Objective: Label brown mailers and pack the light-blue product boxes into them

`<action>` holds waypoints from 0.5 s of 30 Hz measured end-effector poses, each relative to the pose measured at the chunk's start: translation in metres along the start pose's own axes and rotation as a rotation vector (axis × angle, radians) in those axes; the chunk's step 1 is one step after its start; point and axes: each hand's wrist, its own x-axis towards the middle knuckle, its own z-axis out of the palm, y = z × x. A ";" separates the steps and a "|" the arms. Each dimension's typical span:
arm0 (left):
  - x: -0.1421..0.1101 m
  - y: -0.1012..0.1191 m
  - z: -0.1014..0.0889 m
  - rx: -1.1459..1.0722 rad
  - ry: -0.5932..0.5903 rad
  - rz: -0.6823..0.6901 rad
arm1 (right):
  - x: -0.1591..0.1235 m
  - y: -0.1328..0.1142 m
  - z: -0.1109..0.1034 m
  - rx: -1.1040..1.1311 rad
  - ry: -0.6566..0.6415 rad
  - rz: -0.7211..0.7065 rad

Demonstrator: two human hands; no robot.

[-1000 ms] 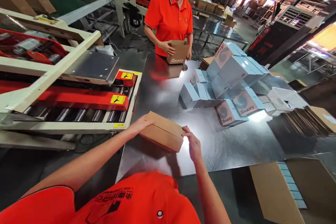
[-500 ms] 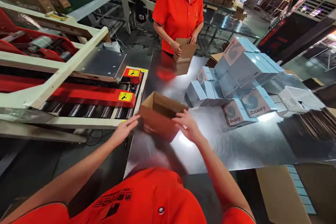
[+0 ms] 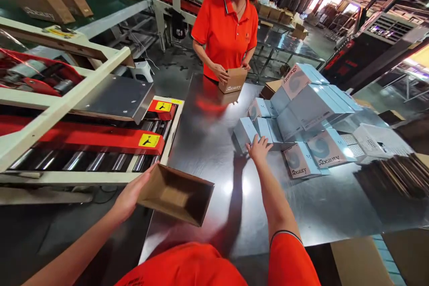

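My left hand [image 3: 132,196] grips the left side of an open, empty brown cardboard box [image 3: 177,192], which is tilted so that its inside faces me. Its fingers are partly hidden behind the box wall. My right hand [image 3: 259,147] is stretched forward with fingers spread, over the front of a light blue box [image 3: 246,132]; whether the fingertips touch it I cannot tell. Several more light blue and pink boxes are piled behind and to the right, including one marked "beauty" [image 3: 299,161].
Across the metal table [image 3: 201,143] a co-worker in a red shirt [image 3: 226,31] holds a brown box [image 3: 233,80]. A roller conveyor [image 3: 97,156] runs along the left. White perforated baskets [image 3: 372,138] and stacked flat cardboard [image 3: 395,172] lie on the right.
My right hand has let go of the brown box and moved forward and right to the light blue boxes. The brown box has come closer and tipped open towards me in my left hand.
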 end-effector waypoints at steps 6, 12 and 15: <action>0.010 -0.001 0.001 0.016 -0.013 -0.017 | -0.018 -0.005 0.012 0.344 -0.054 -0.033; 0.015 0.004 0.015 -0.030 -0.045 -0.041 | -0.061 -0.018 -0.020 1.349 -0.322 0.210; 0.018 0.009 0.025 -0.049 -0.074 0.005 | -0.093 -0.040 -0.042 1.586 -0.397 0.149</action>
